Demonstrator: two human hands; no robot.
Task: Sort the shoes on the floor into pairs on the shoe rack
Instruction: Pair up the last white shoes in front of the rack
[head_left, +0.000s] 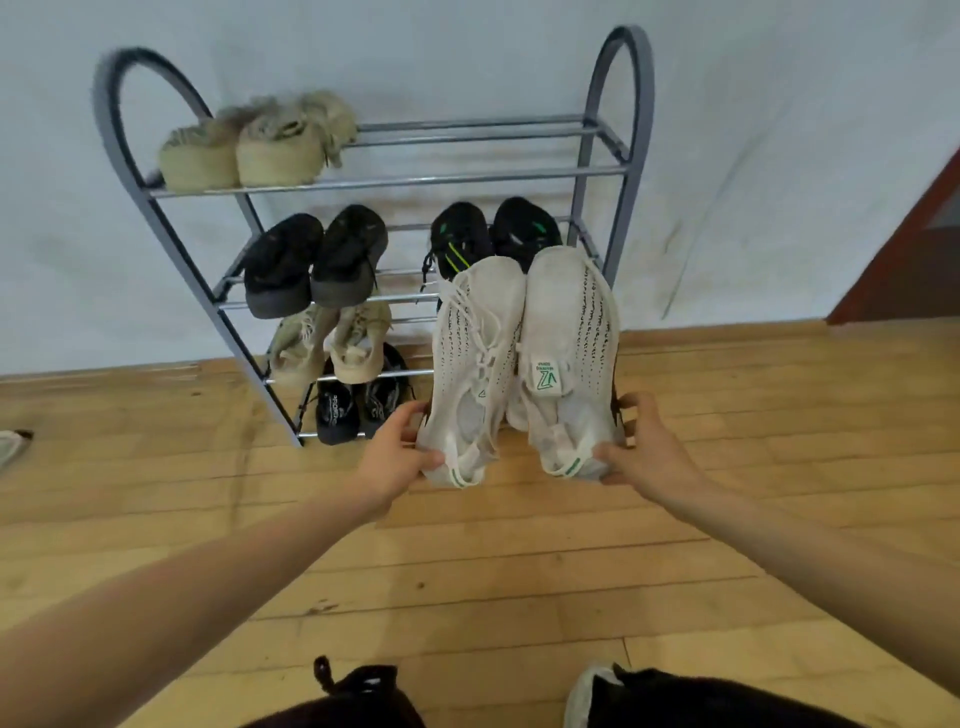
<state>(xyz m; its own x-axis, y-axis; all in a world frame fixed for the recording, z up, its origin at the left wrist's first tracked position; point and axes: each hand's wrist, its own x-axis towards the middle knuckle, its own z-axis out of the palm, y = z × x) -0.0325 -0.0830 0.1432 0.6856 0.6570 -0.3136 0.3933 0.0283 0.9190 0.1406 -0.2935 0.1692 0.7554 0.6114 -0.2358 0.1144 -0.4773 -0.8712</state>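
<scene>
I hold two white knit sneakers side by side, toes pointing at the grey metal shoe rack (621, 171). My left hand (397, 457) grips the heel of the left white sneaker (475, 343). My right hand (641, 449) grips the heel of the right white sneaker (566, 332), which has a green logo on its tongue. Both shoes hang in the air in front of the rack's right side, around the third shelf.
On the rack: beige shoes (254, 143) on top, black sandals (311, 262) and black sneakers with green marks (491, 231) on the second shelf, beige sneakers (332, 345) on the third, dark shoes (358, 402) at the bottom. A shoe tip (13, 444) lies far left on the wooden floor.
</scene>
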